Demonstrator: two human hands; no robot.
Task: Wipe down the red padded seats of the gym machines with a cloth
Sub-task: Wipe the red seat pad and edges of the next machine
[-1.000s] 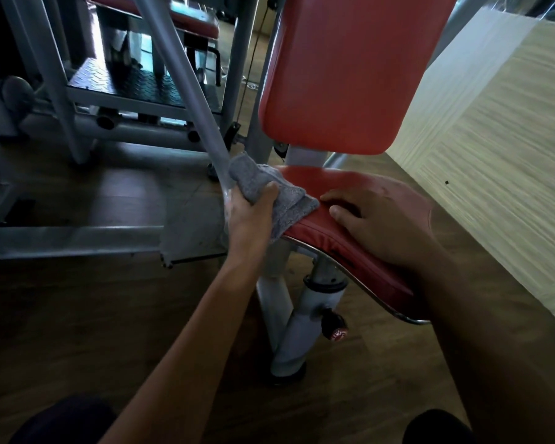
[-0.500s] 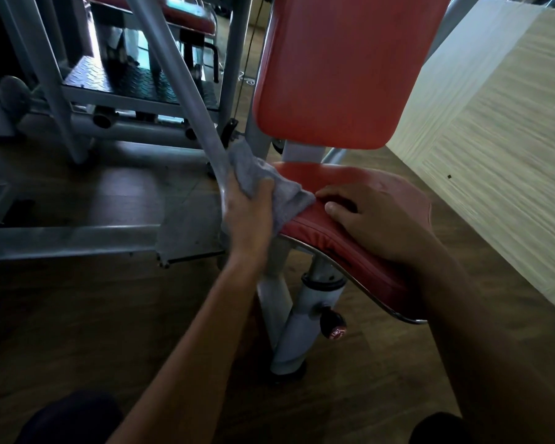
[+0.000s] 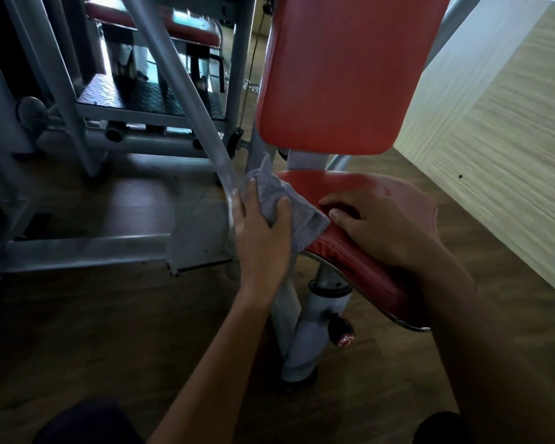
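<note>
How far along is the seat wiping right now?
Nothing looks finished. In hand: left hand holds the grey cloth against the red seat; right hand rests on the seat. Probably left: the backrest and the red pad on the machine behind.

We are in a gym.
We see a red padded seat point(image 3: 343, 187) and backrest point(image 3: 340, 75) on a grey steel post point(image 3: 321, 315) (adjuster knob point(image 3: 343, 338) included), another machine's frame point(image 3: 61, 91) and tread-plate platform point(image 3: 148, 97) behind.

1. The left hand point(image 3: 260, 232), gripping the crumpled grey cloth point(image 3: 289, 200), has slid along the left edge of the red padded seat point(image 3: 359, 184), closer to the right hand point(image 3: 388, 225).
2. The cloth's upper fold, which had been lifted against the slanted grey metal bar point(image 3: 186, 100), now peaks lower.
</note>
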